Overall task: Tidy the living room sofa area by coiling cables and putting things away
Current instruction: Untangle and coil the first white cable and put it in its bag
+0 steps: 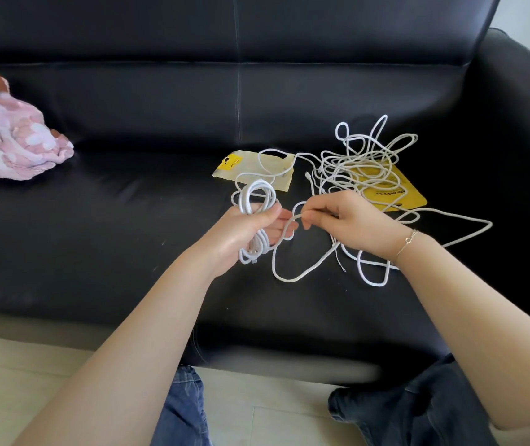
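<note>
My left hand [241, 235] grips a coil of white cable [255, 201] looped several times, held upright over the black sofa seat [112, 226]. My right hand [350, 220] pinches the loose strand of the same cable [292, 272] just right of the coil. Behind my right hand lies a tangled heap of white cables [357, 162] on the seat. Partly under the tangle are a pale yellow packet [241, 164] and a bright yellow packet [408, 196].
A pink and white crumpled blanket [9, 136] lies at the left end of the sofa. The sofa armrest [521, 101] rises on the right. My knees in blue jeans [418, 410] rest on the light tiled floor [15, 358] before the sofa.
</note>
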The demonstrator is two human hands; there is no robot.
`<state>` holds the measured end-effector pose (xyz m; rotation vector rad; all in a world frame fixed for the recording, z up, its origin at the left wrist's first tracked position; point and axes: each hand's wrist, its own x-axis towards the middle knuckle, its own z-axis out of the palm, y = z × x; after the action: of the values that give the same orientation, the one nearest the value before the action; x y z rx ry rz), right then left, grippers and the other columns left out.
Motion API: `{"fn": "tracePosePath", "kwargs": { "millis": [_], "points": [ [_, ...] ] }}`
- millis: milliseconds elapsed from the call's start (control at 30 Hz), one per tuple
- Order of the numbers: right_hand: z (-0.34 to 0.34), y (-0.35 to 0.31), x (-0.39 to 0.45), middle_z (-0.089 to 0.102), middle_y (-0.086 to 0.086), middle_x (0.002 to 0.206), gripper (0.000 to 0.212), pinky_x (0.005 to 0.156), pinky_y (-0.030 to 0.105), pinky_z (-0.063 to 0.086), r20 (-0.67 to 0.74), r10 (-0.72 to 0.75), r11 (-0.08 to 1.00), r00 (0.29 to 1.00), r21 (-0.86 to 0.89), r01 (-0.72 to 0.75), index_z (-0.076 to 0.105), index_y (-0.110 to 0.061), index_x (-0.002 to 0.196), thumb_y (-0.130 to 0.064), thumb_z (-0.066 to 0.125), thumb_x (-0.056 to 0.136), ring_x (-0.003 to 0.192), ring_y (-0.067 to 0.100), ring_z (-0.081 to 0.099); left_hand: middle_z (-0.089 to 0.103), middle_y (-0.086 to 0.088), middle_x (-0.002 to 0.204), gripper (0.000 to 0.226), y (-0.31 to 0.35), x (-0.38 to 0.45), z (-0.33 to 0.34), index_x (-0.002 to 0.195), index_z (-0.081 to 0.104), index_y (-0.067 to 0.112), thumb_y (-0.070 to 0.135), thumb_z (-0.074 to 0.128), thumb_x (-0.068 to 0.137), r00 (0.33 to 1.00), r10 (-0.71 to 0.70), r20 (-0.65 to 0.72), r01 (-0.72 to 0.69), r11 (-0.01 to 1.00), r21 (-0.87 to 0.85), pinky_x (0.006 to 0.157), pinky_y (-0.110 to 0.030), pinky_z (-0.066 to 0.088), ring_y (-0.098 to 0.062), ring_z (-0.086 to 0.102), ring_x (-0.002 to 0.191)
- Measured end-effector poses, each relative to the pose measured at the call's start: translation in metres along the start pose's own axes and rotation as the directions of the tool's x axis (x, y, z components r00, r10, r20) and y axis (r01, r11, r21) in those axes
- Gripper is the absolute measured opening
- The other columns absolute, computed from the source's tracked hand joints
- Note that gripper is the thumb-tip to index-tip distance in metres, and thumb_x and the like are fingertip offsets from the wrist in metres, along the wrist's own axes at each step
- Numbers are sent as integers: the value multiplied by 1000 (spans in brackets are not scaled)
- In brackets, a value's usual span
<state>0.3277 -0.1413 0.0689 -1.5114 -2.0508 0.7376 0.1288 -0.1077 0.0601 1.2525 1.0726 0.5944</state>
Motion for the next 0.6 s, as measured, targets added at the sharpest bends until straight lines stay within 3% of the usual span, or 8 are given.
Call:
{"fn": "tracePosePath", "kwargs": {
  "millis": [100, 233, 367, 467, 600],
  "points": [
    [0, -1, 0, 48, -3, 54, 23, 51, 17, 33, -17, -41, 999, 999, 22, 41, 65, -19, 77, -20, 55, 97, 49, 8, 36, 77, -5, 92, 25, -1, -1, 1, 99, 70, 11, 29, 52, 100, 1000, -11, -2, 11, 1000, 18, 74, -23, 58, -18, 74, 87],
    [-3, 5, 2, 58, 11, 66, 34, 62, 30, 43, -125, -54, 998, 991, -31, 51, 63, -13, 72, -39, 58, 94, 61, 22, 51, 68, -6, 72, 33, 0, 1, 1, 81, 65, 10, 37, 55, 98, 999, -35, -9, 35, 999, 0, 65, -26, 57, -18, 70, 69],
    [-12, 11, 1, 65, 7, 77, 23, 77, 44, 49, -138, 0, 1000, 990, -17, -2, 59, -25, 73, -25, 54, 96, 76, 25, 59, 57, -2, 63, 39, 0, 1, 1, 75, 59, 10, 44, 56, 94, 997, -79, -2, 79, 997, -6, 62, -24, 53, -12, 61, 57],
    [-9, 9, 2, 63, 5, 74, 17, 75, 46, 49, -168, -51, 998, 984, -40, 45, 60, -21, 82, -16, 52, 97, 73, 27, 57, 55, -2, 63, 37, -2, 2, 0, 76, 60, 10, 44, 64, 89, 998, -56, -1, 56, 996, 74, 67, -28, 55, -11, 58, 56],
    [1, -3, 1, 64, -3, 74, 14, 64, 40, 49, -278, -231, 969, 933, -151, 195, 64, -17, 93, -21, 51, 98, 65, 17, 56, 53, 0, 57, 33, -6, 1, 5, 78, 64, 11, 42, 68, 89, 995, -100, 8, 97, 978, 186, 59, -23, 52, -11, 56, 53]
  ]
}}
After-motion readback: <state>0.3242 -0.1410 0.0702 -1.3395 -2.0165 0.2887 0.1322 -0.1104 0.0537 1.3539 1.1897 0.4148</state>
